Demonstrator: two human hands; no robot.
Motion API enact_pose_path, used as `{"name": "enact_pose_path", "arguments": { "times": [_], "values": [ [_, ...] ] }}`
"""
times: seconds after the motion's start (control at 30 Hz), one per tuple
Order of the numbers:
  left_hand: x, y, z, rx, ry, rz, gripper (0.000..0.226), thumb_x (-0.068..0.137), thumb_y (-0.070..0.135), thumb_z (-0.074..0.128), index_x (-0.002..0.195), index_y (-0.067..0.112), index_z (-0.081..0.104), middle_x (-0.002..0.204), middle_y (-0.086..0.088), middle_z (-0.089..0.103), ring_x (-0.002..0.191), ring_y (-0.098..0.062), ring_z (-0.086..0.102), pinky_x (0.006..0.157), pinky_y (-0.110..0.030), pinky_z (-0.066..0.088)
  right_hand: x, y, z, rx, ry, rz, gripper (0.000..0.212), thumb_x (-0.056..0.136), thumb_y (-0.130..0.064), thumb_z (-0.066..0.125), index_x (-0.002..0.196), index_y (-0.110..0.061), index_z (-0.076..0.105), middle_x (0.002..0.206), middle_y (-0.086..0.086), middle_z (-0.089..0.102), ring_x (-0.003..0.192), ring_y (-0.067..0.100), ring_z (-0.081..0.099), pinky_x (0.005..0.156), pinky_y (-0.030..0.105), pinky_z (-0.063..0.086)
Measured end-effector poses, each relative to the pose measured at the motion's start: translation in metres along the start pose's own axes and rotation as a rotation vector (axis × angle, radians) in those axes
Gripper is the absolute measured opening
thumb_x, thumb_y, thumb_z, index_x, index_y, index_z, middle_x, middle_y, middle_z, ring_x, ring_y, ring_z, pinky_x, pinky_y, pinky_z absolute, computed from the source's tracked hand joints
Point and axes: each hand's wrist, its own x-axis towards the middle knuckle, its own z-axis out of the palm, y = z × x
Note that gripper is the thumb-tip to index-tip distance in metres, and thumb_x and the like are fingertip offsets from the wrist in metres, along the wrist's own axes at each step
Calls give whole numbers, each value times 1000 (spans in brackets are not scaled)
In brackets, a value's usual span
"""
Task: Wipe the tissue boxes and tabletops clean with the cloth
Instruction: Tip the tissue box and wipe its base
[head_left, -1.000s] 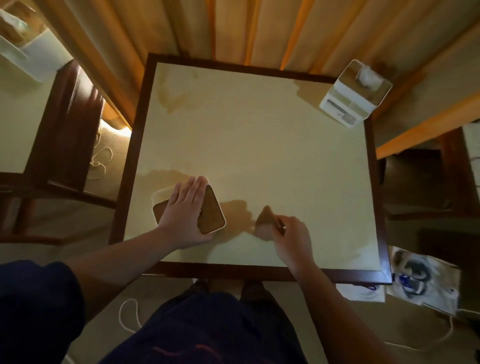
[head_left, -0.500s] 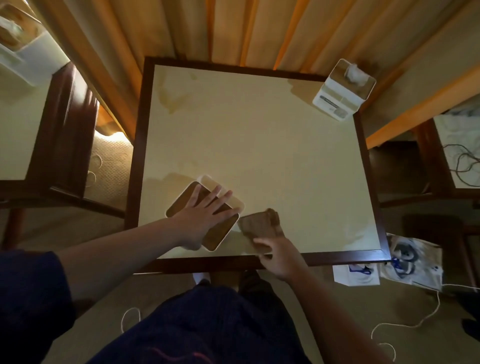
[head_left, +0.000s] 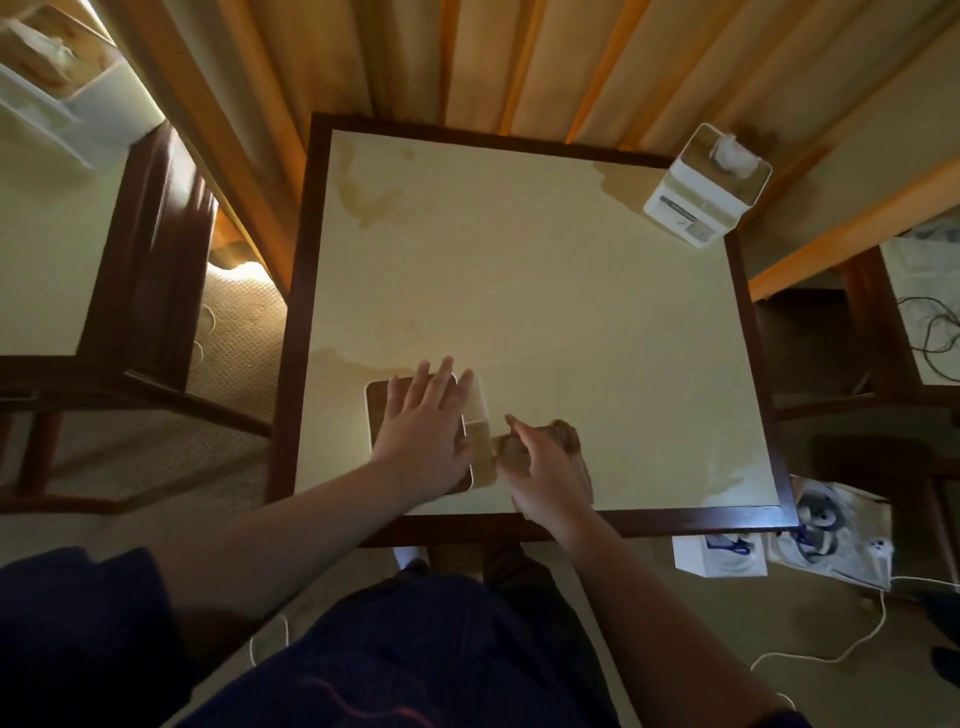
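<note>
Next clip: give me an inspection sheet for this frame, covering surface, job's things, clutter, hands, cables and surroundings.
Surface: cream tabletop in a dark wooden frame, with darker patches near the far left corner and left of centre.
Job's things: near tissue box under the left hand; brown cloth beside it; far tissue box at the far right corner, tissue sticking up.
Clutter: nothing seen on the tabletop.
Hands: left hand flat on the near box; right hand holds the cloth against the box's side.
Cables: white cable on the floor, right.
Surroundings: neighbouring table left; printed bags on the floor.
</note>
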Motion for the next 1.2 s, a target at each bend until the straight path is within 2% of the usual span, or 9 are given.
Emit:
{"name": "enact_pose_path", "arguments": {
  "times": [0.07, 0.17, 0.3, 0.53, 0.63, 0.73, 0.9, 1.03, 1.2],
  "values": [
    [8, 7, 12, 38, 36, -111, 93, 99, 63, 39, 165, 17, -8, 172, -8, -17, 158, -33, -20, 122, -58, -13, 11, -9, 6, -28, -15, -32, 75, 103, -38, 64, 167, -30, 25, 163, -4, 42, 147, 17, 43, 115, 30, 38],
    [13, 9, 29, 111, 76, -189, 101, 97, 68, 33, 163, 9, -15, 171, -14, -20, 157, -36, -22, 120, -62, -18, 23, -14, 15, -153, -13, -13, 83, 101, -31, 67, 168, -34, 18, 166, -2, 36, 152, 23, 34, 117, 34, 37],
    [10, 3, 39, 142, 109, -146, 99, 99, 64, 30, 162, 0, -12, 170, -20, -18, 157, -34, -20, 127, -58, -7, 22, -18, 20, -230, -22, 5, 81, 104, -33, 62, 168, -40, 12, 171, -3, 24, 155, 27, 23, 118, 40, 38],
    [-6, -24, 37, 122, 147, -37, 94, 99, 67, 21, 163, 3, -8, 172, -18, -10, 159, -33, -12, 129, -52, -4, 1, -37, 19, -265, 5, -129, 78, 105, -47, 55, 169, -28, 14, 173, -2, 22, 158, 24, 21, 126, 41, 26],
    [-18, -42, 33, 82, 187, -28, 97, 100, 71, 23, 164, 5, -7, 172, -14, -11, 159, -30, -15, 127, -47, -11, -7, -51, 13, -340, 48, -220, 79, 104, -53, 50, 169, -29, 11, 174, -5, 23, 158, 27, 23, 127, 52, 27],
    [-32, -62, 31, 28, 199, -23, 99, 98, 78, 15, 163, 8, -13, 171, -9, -18, 158, -25, -19, 127, -44, -13, -14, -67, 9, -391, -8, -278, 85, 103, -60, 48, 169, -28, 5, 176, -10, 9, 162, 30, 11, 128, 62, 17],
    [-54, -97, 26, -197, 239, -3, 99, 97, 76, 27, 162, 16, -20, 171, -2, -21, 157, -10, -20, 128, -35, -6, -16, -97, 13, -447, -55, -418, 89, 99, -63, 49, 169, -30, 6, 176, -13, 5, 163, 20, 6, 130, 58, 8],
    [-73, -118, 22, -406, 264, -80, 101, 93, 79, 31, 163, 24, -17, 174, 2, -8, 160, -15, 0, 130, -48, 10, -9, -118, 17, -475, -135, -523, 83, 100, -71, 39, 169, -35, 10, 175, -18, 8, 162, 16, -4, 128, 62, -6],
    [-96, -135, 19, -574, 191, -211, 99, 87, 79, 36, 164, 38, -10, 170, -3, 21, 149, -29, 36, 115, -61, 40, 6, -139, 30, -583, -187, -647, 76, 103, -70, 33, 168, -37, 13, 174, -22, 7, 161, 15, -15, 121, 71, -16]
  ]
}}
